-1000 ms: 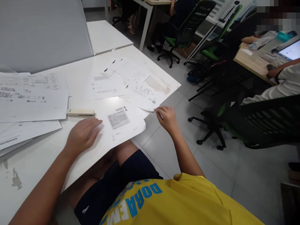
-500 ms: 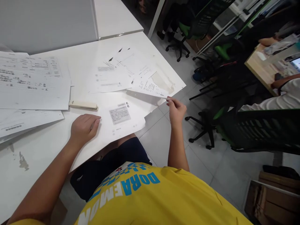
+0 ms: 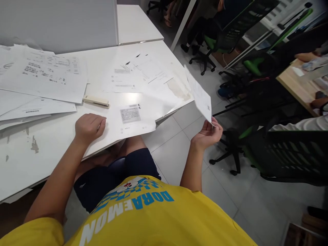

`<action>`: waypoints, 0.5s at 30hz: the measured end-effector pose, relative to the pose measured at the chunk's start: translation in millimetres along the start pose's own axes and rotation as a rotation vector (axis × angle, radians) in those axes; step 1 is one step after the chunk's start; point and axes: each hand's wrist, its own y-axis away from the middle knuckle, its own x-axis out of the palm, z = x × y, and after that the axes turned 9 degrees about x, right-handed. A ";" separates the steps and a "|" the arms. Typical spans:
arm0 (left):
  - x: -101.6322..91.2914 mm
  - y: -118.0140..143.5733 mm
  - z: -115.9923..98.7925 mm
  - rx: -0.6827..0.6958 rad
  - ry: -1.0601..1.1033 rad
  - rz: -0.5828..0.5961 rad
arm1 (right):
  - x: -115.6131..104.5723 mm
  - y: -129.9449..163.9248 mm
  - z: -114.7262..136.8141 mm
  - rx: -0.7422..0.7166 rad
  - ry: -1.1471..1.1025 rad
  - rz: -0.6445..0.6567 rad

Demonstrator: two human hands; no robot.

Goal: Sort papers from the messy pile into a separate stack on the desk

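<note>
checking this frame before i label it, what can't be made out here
Head view only:
- Sheet in the right hand: seen almost edge-on, print unreadable.
- Left hand: curled on the printed page, so its grip cannot be judged; text too small.
- Paper stack: cut off by the left edge.
- Stapler: too small for detail.

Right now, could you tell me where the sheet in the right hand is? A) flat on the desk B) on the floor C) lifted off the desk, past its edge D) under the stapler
C: the right hand pinches the sheet by its lower corner, and it stands tilted in the air beyond the desk edge.
</note>
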 end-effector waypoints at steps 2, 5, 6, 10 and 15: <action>-6.6 13.3 -18.2 -0.021 -0.012 -0.064 | -15.9 -6.2 -2.3 0.036 -0.004 0.021; -11.9 34.2 -61.9 0.008 0.055 -0.133 | -34.5 -8.8 -8.6 0.138 -0.006 0.045; -11.8 40.0 -79.0 0.059 0.104 -0.130 | -39.2 -8.1 -11.5 0.181 -0.005 0.059; -2.2 54.6 -144.3 0.287 0.255 -0.179 | -49.1 -0.5 -24.4 0.315 0.083 0.154; 15.5 67.4 -189.0 0.282 0.389 -0.035 | -42.3 7.5 -35.6 0.383 0.235 0.222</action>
